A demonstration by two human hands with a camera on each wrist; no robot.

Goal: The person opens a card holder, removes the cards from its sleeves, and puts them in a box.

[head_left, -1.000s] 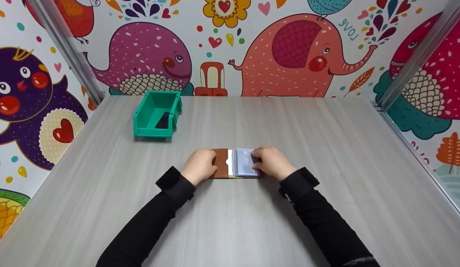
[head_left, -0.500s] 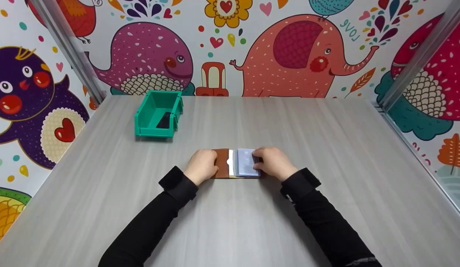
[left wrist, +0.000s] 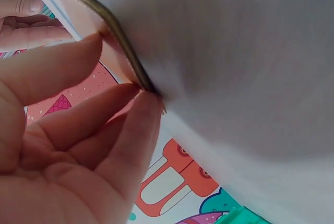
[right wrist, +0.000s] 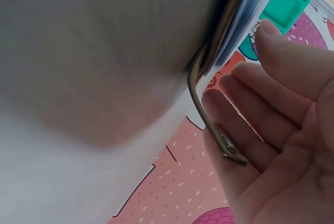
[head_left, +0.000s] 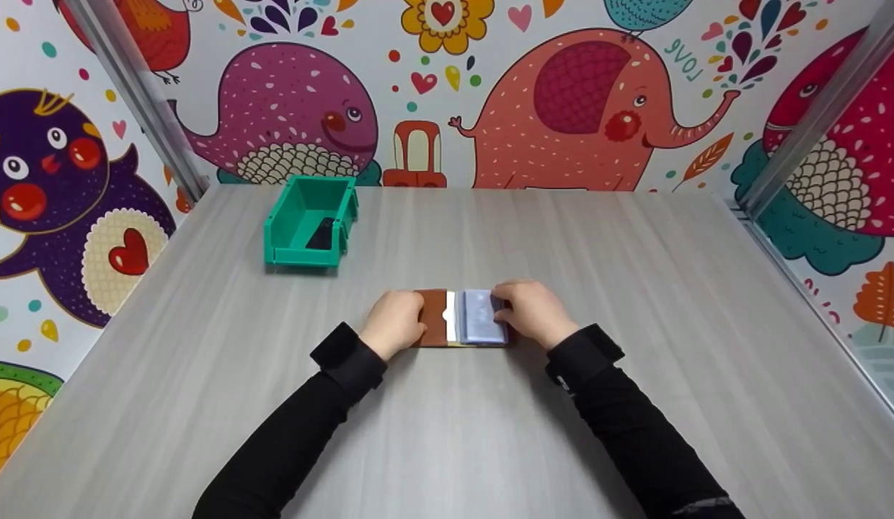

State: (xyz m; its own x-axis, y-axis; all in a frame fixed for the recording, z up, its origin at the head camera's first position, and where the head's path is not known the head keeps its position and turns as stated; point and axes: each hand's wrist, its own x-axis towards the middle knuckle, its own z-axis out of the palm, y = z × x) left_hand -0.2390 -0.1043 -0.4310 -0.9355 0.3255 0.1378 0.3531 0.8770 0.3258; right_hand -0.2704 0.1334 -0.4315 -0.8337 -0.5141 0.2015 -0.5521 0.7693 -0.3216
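A brown card holder (head_left: 434, 317) lies spread on the table, with a white inner strip and a stack of clear plastic sleeves (head_left: 483, 317) on its right half. My left hand (head_left: 393, 321) pinches the outer edge of its left cover, thumb on the inside face, as the left wrist view shows. At the sleeves' right edge is my right hand (head_left: 537, 313). In the right wrist view its thumb stands slightly off the sleeve edges, and a strap with a metal snap (right wrist: 227, 144) rests against its loosely bent fingers.
A green plastic bin (head_left: 303, 257) stands at the back left of the table, with a flat black object (head_left: 321, 234) inside. Cartoon-printed walls (head_left: 432, 79) close off the back and sides, joined by metal posts (head_left: 122, 86).
My right hand has risen slightly at the sleeves' right edge, and the top sleeve's sheen looks different. My left hand stays on the cover. The whole view has shifted a little.
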